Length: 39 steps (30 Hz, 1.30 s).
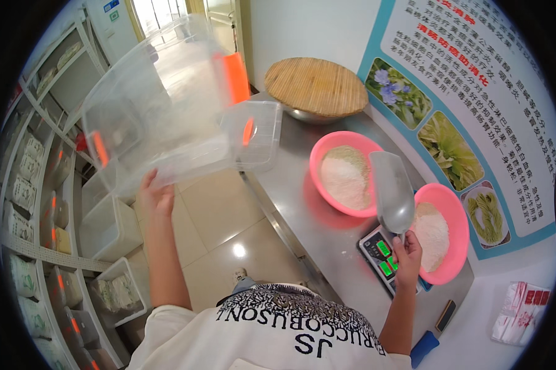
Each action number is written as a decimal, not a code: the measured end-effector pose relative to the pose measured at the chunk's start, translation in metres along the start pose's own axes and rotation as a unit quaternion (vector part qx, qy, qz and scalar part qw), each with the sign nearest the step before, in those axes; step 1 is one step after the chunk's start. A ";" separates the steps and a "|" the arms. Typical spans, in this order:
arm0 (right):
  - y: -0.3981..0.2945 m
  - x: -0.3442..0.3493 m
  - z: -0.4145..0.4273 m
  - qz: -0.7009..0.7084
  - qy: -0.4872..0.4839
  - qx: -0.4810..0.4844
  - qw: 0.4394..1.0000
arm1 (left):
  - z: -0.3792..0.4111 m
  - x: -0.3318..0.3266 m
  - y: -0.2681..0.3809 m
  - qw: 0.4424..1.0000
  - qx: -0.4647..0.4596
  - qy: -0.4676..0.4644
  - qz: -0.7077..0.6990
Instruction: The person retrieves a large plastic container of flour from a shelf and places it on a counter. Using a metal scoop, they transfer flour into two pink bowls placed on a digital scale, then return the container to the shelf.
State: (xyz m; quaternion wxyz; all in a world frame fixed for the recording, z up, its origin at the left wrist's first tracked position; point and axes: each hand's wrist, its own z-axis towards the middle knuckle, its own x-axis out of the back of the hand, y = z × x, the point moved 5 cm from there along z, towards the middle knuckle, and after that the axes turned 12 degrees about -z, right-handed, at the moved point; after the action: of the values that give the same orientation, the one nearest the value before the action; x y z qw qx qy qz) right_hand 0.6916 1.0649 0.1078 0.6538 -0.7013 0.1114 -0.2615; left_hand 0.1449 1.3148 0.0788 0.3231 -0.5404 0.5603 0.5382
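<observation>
My left hand [157,196] grips the near edge of a large clear plastic storage box [134,115] with orange latches. The box is tilted and blurred, raised over the floor to the left of the steel table. In my right hand [407,254] is the handle of a metal scoop [393,192], its pan appearing empty. Below the scoop sits a digital scale [375,245] with lit green displays. One pink plastic bowl [458,236] with whitish flour [430,238] rests on the scale, partly hiding it. A second pink bowl [317,175] holds white and greenish powder [347,178].
A smaller clear box [271,152] stands at the steel table's [287,199] left edge. A woven lid [317,85] covers a metal basin at the back. Shelves [46,252] and white bins [111,226] line the left. A brush [444,314] and plastic bags [520,314] are right.
</observation>
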 end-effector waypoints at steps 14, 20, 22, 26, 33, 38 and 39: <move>0.207 -0.142 -0.125 -0.214 0.127 -0.172 0.953 | 0.007 0.293 0.354 0.907 -0.164 0.381 0.075; 0.231 -0.101 -0.091 -0.308 0.148 -0.105 0.934 | 0.013 0.331 0.395 0.902 -0.154 0.395 0.087; 0.235 -0.088 -0.072 -0.320 0.115 -0.107 0.934 | 0.017 0.341 0.398 0.897 -0.133 0.419 0.048; 0.224 -0.073 -0.045 -0.496 0.112 -0.126 0.852 | 0.023 0.351 0.401 0.866 -0.111 0.486 -0.039; 0.122 -0.163 -0.004 -0.599 0.290 0.182 0.724 | 0.025 0.325 0.363 0.869 -0.181 0.460 -0.002; 0.173 -0.351 0.109 -0.096 0.009 -0.152 0.984 | 0.035 0.304 0.333 0.846 -0.212 0.489 0.001; 0.172 -0.363 0.134 -0.218 0.044 -0.124 0.967 | 0.037 0.304 0.327 0.843 -0.209 0.496 -0.017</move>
State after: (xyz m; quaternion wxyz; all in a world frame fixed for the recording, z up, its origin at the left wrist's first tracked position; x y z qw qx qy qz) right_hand 0.4878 1.3398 -0.1416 0.4836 -0.7721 0.0162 -0.4120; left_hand -0.2382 1.2178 -0.1330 -0.1093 -0.7992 0.5107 0.2976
